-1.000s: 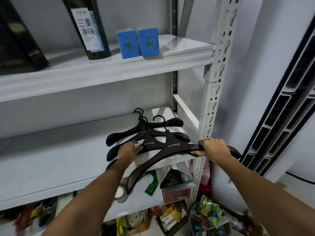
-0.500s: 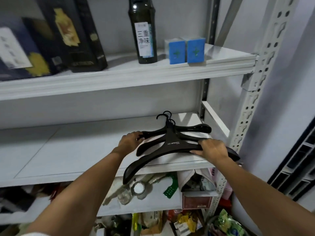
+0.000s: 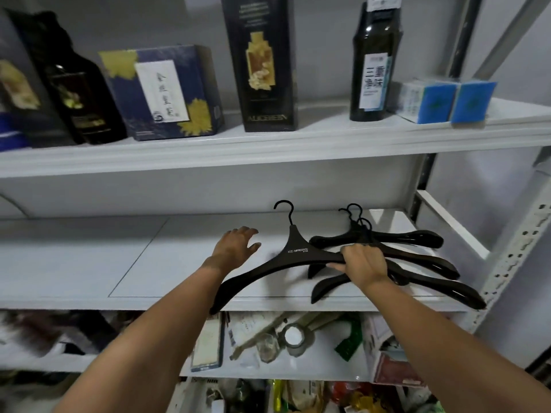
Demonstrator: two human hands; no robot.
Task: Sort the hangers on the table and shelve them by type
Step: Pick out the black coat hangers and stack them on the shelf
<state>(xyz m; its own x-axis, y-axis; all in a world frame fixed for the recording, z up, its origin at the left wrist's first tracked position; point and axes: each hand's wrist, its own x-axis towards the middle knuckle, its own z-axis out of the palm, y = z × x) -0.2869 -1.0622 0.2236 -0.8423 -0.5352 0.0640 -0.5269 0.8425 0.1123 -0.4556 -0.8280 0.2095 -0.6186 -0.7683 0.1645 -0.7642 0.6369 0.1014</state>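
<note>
Gripping one arm of a black wide-shouldered hanger, the right hand has its fingers and thumb curled round the bar. This hanger carries a line of small white lettering below its neck. Its hook points toward the back wall, and the tip of its free arm reaches past the front edge of the middle shelf. Whether it lies flat on the board or is lifted slightly cannot be told.

The left hand is just left of the hanger's neck, fingers spread and relaxed, holding nothing. Whether it touches the board is unclear.

Right of the hanger, and partly under its gripped arm, three more black hangers lie overlapped. Their hooks are bunched together and their far ends fan out toward a perforated grey upright.

Above the hanger, the upper shelf bears a tall black carton with gold print. A navy box with gold flowers stands further left. A dark green bottle with a white label stands to the right, and beyond it two small blue boxes sit side by side.

Below the hanger, a lower shelf holds clutter, including a roll of clear tape and a green plastic piece.
</note>
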